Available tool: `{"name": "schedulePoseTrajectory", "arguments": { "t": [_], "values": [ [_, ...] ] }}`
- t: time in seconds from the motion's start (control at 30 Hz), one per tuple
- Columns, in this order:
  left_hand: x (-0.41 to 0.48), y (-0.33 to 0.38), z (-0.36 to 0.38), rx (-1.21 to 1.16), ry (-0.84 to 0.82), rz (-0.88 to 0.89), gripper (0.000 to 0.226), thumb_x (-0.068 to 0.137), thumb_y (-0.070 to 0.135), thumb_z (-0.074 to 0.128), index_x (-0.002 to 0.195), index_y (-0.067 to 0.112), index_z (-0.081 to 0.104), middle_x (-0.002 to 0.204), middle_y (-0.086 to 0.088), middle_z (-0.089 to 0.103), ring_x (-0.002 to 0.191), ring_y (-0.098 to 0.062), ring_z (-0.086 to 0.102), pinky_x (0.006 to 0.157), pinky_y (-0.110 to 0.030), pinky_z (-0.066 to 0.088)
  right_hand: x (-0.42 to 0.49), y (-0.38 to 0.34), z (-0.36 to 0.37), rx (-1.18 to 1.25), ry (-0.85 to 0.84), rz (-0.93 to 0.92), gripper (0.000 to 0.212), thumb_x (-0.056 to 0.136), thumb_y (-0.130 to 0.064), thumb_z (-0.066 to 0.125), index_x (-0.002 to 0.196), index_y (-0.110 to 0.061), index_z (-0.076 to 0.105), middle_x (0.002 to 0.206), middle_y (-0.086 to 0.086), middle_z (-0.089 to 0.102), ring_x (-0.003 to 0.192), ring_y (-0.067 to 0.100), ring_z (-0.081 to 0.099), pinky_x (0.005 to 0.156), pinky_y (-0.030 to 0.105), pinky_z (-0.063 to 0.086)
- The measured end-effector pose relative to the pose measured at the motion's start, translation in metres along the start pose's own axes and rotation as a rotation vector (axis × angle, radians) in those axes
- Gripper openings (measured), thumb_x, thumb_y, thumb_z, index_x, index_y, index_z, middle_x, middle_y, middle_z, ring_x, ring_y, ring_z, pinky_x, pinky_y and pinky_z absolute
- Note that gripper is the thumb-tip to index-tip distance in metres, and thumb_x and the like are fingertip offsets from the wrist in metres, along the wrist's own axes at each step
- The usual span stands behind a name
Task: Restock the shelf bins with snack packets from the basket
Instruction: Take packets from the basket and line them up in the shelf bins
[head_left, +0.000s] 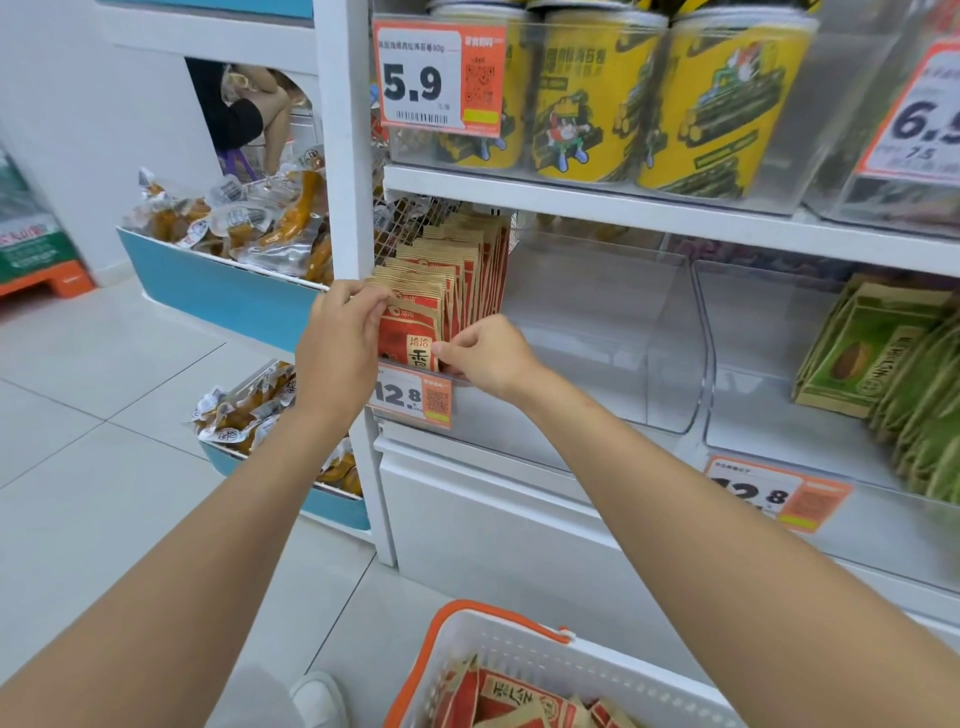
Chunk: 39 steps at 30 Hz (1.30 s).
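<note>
Above the basket, left hand and right hand pinch the packet between them.

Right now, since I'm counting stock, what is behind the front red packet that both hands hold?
A row of matching red-and-tan packets stands upright behind the front packet. The shelf above and the packets themselves hide the row's far end.

The basket runs off the bottom edge. The left hand and right hand cover the sides of the front packet; green packets at right blur.
</note>
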<state>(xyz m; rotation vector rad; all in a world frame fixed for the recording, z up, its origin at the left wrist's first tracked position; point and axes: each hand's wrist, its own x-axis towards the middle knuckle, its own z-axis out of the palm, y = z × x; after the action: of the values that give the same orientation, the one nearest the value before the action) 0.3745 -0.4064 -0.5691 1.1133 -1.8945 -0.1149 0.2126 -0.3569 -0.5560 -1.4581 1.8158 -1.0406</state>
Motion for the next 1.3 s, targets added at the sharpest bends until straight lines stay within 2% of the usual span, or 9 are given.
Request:
{"name": "schedulePoseTrajectory", "arguments": {
  "t": [0.23, 0.37, 0.57, 0.7, 0.9, 1.0, 1.1, 1.23, 1.3],
  "values": [
    [-0.016, 0.013, 0.000, -0.091, 0.065, -0.143, 0.039, 0.102, 0.035, 0.044, 0.139, 0.025, 0.041, 0.132, -0.001, 0.046, 0.107, -0.012, 0.051, 0.079, -0.032, 0.045, -0.022, 0.001, 0.003, -0.155, 0.092, -0.069, 0.032, 0.094, -0.037, 0.058, 0.085, -0.009, 0.071, 0.084, 0.007, 0.071, 0.079, 0.021, 0.065, 0.076, 0.036, 0.053],
    [-0.033, 0.042, -0.004, -0.080, 0.194, -0.359, 0.029, 0.097, 0.040, 0.051, 0.112, 0.015, 0.047, 0.106, 0.002, 0.051, 0.094, -0.020, 0.053, 0.071, -0.030, 0.038, -0.056, 0.013, -0.003, -0.188, 0.325, -0.250, 0.017, 0.091, -0.013, 0.055, 0.097, -0.013, 0.070, 0.096, 0.000, 0.068, 0.087, 0.016, 0.060, 0.081, 0.032, 0.050],
    [-0.092, 0.083, 0.019, -0.344, -0.564, -0.377, 0.026, 0.095, 0.023, 0.056, 0.072, 0.013, 0.061, 0.068, -0.004, 0.065, 0.064, -0.023, 0.061, 0.069, -0.032, 0.050, -0.145, 0.061, -0.024, -0.490, 0.347, -0.466, 0.020, 0.079, -0.004, 0.054, 0.087, -0.012, 0.070, 0.089, 0.001, 0.067, 0.087, 0.023, 0.061, 0.076, 0.034, 0.049],
    [-0.160, 0.111, 0.023, -0.257, -1.000, -0.308, 0.021, 0.095, 0.019, 0.057, 0.078, 0.011, 0.067, 0.071, -0.002, 0.066, 0.059, -0.014, 0.060, 0.055, -0.018, 0.046, -0.211, 0.103, -0.042, -0.559, 0.043, -0.180, 0.026, 0.087, -0.008, 0.050, 0.103, -0.012, 0.070, 0.104, 0.003, 0.068, 0.096, 0.024, 0.061, 0.082, 0.036, 0.049],
    [-0.247, 0.133, 0.042, -0.007, -1.366, -0.019, 0.014, 0.088, 0.012, 0.058, 0.085, 0.009, 0.071, 0.100, -0.008, 0.073, 0.097, -0.015, 0.065, 0.085, -0.024, 0.050, -0.308, 0.195, -0.054, -0.749, -0.411, 0.180, 0.029, 0.086, -0.014, 0.053, 0.111, -0.015, 0.068, 0.116, 0.008, 0.067, 0.109, 0.027, 0.061, 0.092, 0.034, 0.048],
    [-0.262, 0.139, 0.052, 0.071, -1.469, 0.103, 0.015, 0.092, 0.015, 0.055, 0.092, 0.011, 0.070, 0.101, -0.002, 0.071, 0.092, -0.016, 0.063, 0.087, -0.026, 0.048, -0.323, 0.216, -0.043, -0.753, -0.622, 0.268, 0.034, 0.092, -0.018, 0.055, 0.125, -0.014, 0.062, 0.126, 0.009, 0.062, 0.114, 0.027, 0.057, 0.090, 0.031, 0.046],
    [-0.262, 0.135, 0.060, 0.153, -1.506, 0.175, 0.015, 0.094, 0.020, 0.055, 0.102, 0.020, 0.068, 0.102, 0.005, 0.064, 0.091, -0.015, 0.061, 0.086, -0.032, 0.051, -0.326, 0.232, -0.039, -0.777, -0.618, 0.316, 0.030, 0.094, -0.019, 0.052, 0.121, -0.011, 0.061, 0.123, 0.010, 0.063, 0.106, 0.028, 0.060, 0.083, 0.027, 0.045],
    [-0.260, 0.132, 0.065, 0.192, -1.522, 0.229, 0.017, 0.094, 0.018, 0.052, 0.104, 0.023, 0.064, 0.094, 0.008, 0.063, 0.076, -0.012, 0.062, 0.076, -0.032, 0.052, -0.335, 0.264, -0.056, -1.030, -0.499, 0.405, 0.061, 0.088, -0.013, 0.057, 0.144, -0.009, 0.033, 0.138, 0.016, 0.046, 0.126, 0.034, 0.046, 0.103, 0.044, 0.041],
    [-0.260, 0.129, 0.066, 0.186, -1.528, 0.218, 0.015, 0.093, 0.018, 0.052, 0.099, 0.027, 0.062, 0.098, 0.004, 0.067, 0.084, -0.017, 0.067, 0.081, -0.039, 0.055, -0.337, 0.273, -0.064, -0.992, -0.496, 0.529, 0.051, 0.088, -0.007, 0.056, 0.137, -0.005, 0.042, 0.129, 0.017, 0.055, 0.118, 0.032, 0.053, 0.095, 0.040, 0.046]
  ]
}}
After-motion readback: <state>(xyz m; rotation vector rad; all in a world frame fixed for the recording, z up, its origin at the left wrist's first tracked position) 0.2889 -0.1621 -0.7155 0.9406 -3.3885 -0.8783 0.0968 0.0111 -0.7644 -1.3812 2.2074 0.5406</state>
